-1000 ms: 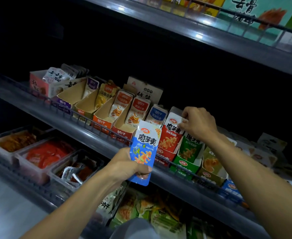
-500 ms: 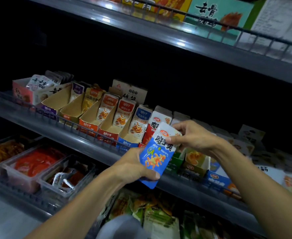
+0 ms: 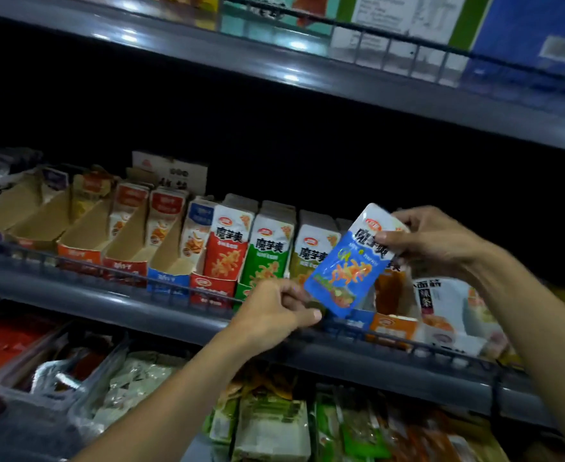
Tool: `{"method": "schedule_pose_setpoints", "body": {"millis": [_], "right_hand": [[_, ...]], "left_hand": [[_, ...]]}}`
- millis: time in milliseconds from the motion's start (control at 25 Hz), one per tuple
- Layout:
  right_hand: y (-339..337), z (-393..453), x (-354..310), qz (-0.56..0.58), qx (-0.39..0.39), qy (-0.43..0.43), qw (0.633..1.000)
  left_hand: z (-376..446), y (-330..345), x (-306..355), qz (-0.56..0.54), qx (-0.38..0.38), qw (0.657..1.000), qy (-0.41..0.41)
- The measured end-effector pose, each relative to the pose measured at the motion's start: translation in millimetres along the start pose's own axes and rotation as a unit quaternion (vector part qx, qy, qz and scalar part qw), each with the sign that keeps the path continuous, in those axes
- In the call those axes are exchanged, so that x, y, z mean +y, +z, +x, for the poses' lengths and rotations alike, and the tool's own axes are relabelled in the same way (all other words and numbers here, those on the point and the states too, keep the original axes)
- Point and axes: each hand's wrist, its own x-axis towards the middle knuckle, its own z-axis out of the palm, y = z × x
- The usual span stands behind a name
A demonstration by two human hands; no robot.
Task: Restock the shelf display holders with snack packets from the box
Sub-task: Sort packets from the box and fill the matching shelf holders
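Fingers: your left hand (image 3: 274,311) has its fingers curled, thumb forward; they sit at the bottom corner of the blue packet (image 3: 347,261), but you cannot tell whether they grip it. Your right hand (image 3: 431,241) pinches the packet's top end, thumb across the printed front.
Far left: open cardboard holders (image 3: 84,235) slant along the middle shelf (image 3: 141,305), each with only a few packets standing at its back.
Blue holder: just right of those, the blue-fronted holder (image 3: 167,278) shows a bare cardboard floor, with a blue-topped packet upright at its rear.
Red row: the red packets (image 3: 226,248) stand upright and tightly packed in their holder.
Green row: the green packets (image 3: 269,251) stand just beside the red ones, touching them, also packed full.
Olive row: the next row (image 3: 311,251) is partly hidden behind your blue packet.
Blue packet: you hold it in the air, tilted with its top to the right, in front of the holders near the shelf's wire rail (image 3: 407,345).
Right: an orange holder (image 3: 394,325) sits below your right wrist, with larger white bags (image 3: 447,305) beside it.
Below: the lower shelf holds clear tubs (image 3: 41,368) at left and loose green and white packs (image 3: 267,425) at centre.
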Motion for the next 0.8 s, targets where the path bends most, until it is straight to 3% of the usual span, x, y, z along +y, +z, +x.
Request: {"method": "schedule_pose_setpoints", "body": {"millis": [80, 200, 320, 400, 600, 800], "right_hand": [[-30, -1, 12, -0.017, 0.045, 0.018, 0.999], [-42, 6, 25, -0.074, 0.099, -0.003, 0.992], [-34, 22, 32, -0.129, 0.131, -0.057, 0.981], [-24, 32, 37, -0.164, 0.119, -0.077, 0.976], [14, 45, 56, -0.340, 0.033, -0.111, 0.933], [11, 46, 52, -0.380, 0.017, -0.108, 0.919]], "left_hand": [[13, 16, 6, 0.137, 0.031, 0.989, 0.053], [22, 36, 23, 0.335, 0.032, 0.931, 0.141], [34, 50, 29, 0.486, 0.001, 0.867, 0.111], [37, 54, 27, 0.509, -0.028, 0.857, 0.074], [36, 50, 21, 0.454, -0.042, 0.888, 0.064], [37, 47, 22, 0.422, -0.058, 0.903, 0.053]]}}
